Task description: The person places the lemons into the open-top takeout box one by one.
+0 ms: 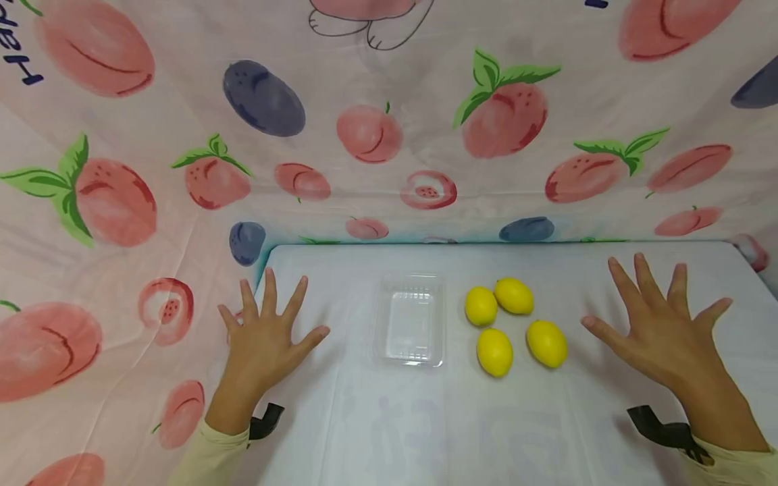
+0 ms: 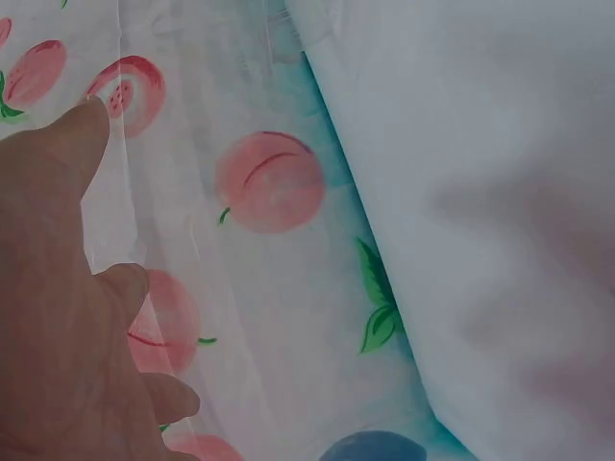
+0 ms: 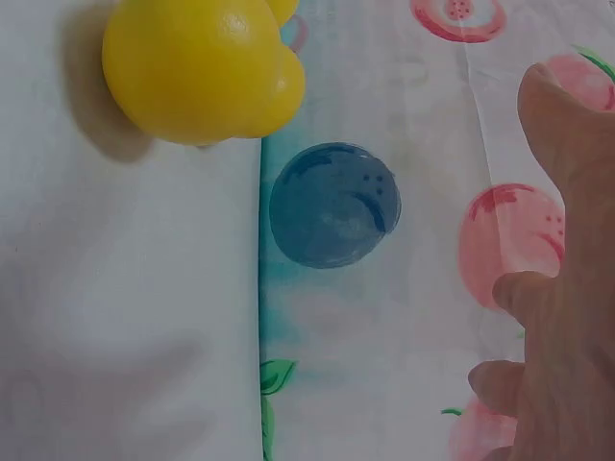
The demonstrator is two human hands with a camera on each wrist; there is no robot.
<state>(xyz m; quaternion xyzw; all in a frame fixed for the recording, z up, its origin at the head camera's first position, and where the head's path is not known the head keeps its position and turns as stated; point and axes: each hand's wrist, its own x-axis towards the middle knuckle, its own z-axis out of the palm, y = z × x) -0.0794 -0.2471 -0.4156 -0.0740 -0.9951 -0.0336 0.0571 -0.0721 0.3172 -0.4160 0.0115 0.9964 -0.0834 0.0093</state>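
My left hand (image 1: 261, 347) is spread with straight fingers over the table's left side, holding nothing. On the right side my right hand (image 1: 665, 334) is spread the same way, its thumb toward the lemons. Between the hands lies a clear plastic box (image 1: 413, 324), nearer the left hand. Right of it sit several yellow lemons: one at the back (image 1: 514, 295), one beside the box (image 1: 481, 306), one in front (image 1: 495, 352) and one nearest the right hand (image 1: 547, 343). In the right wrist view, lemons (image 3: 192, 67) overlap at the top, left of the fingers.
A white cloth covers the table (image 1: 389, 432), its back edge against a hanging curtain (image 1: 365, 182) printed with peaches and dark blue fruit. The curtain also runs along the left side. Black straps (image 1: 659, 428) sit at both wrists.
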